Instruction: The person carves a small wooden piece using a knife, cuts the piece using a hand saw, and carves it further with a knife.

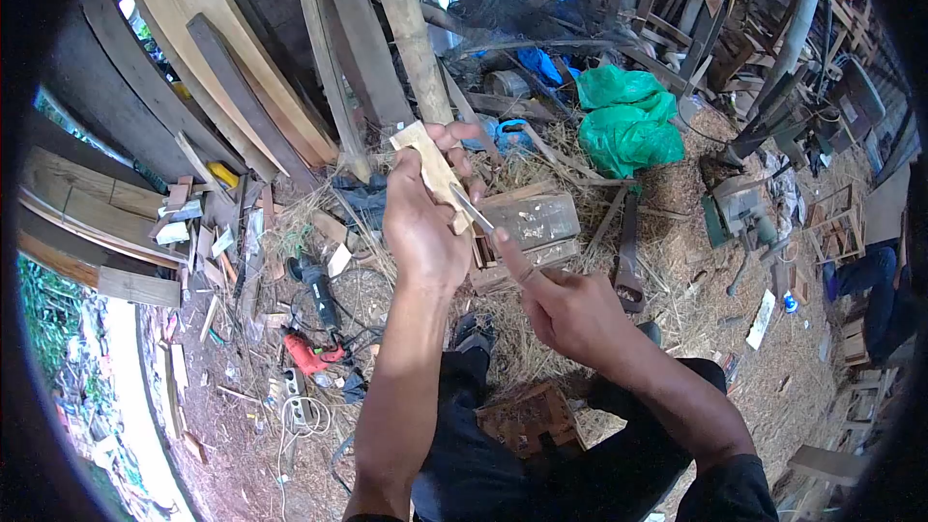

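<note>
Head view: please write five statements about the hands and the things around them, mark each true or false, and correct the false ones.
1. The left hand holds a pale, elongated piece of wood. True.
2. The right hand is empty. False: it holds a knife-like tool with a narrow metal blade, the tip at the wood.
3. A crumpled green plastic sheet or bag lies beyond the right hand. True.
4. The red-bodied power tool hangs from a post. False: it lies on the ground, left of the left forearm.
5. A black-bodied power tool lies near the red one. True.
</note>
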`<state>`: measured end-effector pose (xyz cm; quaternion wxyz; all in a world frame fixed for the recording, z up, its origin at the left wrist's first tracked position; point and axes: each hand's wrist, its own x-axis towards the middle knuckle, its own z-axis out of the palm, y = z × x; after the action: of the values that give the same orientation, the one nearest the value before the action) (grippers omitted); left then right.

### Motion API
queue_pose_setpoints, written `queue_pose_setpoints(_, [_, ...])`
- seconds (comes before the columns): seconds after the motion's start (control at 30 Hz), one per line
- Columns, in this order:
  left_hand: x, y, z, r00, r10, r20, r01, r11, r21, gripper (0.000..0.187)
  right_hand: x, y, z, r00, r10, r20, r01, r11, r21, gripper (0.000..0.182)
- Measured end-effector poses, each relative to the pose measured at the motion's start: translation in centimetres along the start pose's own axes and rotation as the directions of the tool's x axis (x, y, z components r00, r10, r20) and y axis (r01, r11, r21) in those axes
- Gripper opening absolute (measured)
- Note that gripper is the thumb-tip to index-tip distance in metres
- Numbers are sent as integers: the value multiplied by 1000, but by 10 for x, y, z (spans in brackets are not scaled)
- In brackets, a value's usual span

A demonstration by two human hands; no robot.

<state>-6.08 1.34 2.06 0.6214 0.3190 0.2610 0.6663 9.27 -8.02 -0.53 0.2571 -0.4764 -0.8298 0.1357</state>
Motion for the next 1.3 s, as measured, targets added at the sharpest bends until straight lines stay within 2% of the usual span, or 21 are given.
queue_pose_setpoints(0.13, [1, -1, -3, 998, -57, 9, 57, 998, 7, 29, -1, 0, 1, 1000, 19, 25, -18, 999, -47, 72])
queue_pose_setpoints(0.23, [3, -4, -8, 999, -42, 5, 42, 997, -67, 28, 0, 1, 1, 1000, 10, 5, -10, 1000, -18, 72])
queue_pose_setpoints(0.33, [5, -3, -13, 1000, -25, 4, 25, 998, -52, 31, 2, -1, 3, 1000, -19, -18, 19, 1000, 8, 73])
queue_pose_setpoints(0.4, [6, -2, -14, 999, -27, 25, 28, 998, -61, 30, 2, -4, -4, 999, 1, 37, 1, 999, -47, 73])
queue_pose_setpoints(0.5, [8, -1, -18, 999, -6, 40, 9, 998, -64, 28, 1, -4, -7, 994, 24, 109, -20, 999, -37, 73])
queue_pose_setpoints(0.6, [9, 1, -21, 999, -12, 44, 15, 997, -72, 27, 0, -7, -11, 986, 62, 152, -53, 997, -62, 68])
queue_pose_setpoints(0.7, [11, -2, -25, 998, -22, 65, 28, 995, -91, 28, 0, -5, -13, 985, 53, 162, -44, 997, -57, 72])
queue_pose_setpoints(0.8, [16, -5, -31, 995, -4, 99, 15, 994, -109, 30, 1, 7, -15, 997, -19, -70, 30, 987, 157, 67])
queue_pose_setpoints(0.9, [13, -5, -27, 993, 23, 114, -2, 984, -178, 32, 10, 2, -32, 921, 207, -330, -80, 929, 361, 61])
queue_pose_setpoints(0.93, [10, -7, -23, 994, 6, 111, 20, 973, -229, 32, 14, 6, -33, 887, 293, -356, -100, 876, 472, 67])
queue_pose_setpoints(1.03, [0, -16, -7, 990, -17, 139, 63, 939, -338, 33, 22, 18, -20, 833, 457, -311, -163, 741, 652, 66])
queue_pose_setpoints(1.17, [-8, -26, 11, 978, -23, 207, 105, 912, -397, 36, 34, 29, 1, 801, 477, -362, -20, 625, 780, 62])
queue_pose_setpoints(1.3, [-18, -32, 22, 957, -42, 287, 152, 916, -372, 37, 33, 12, -19, 780, 588, -215, -56, 407, 911, 55])
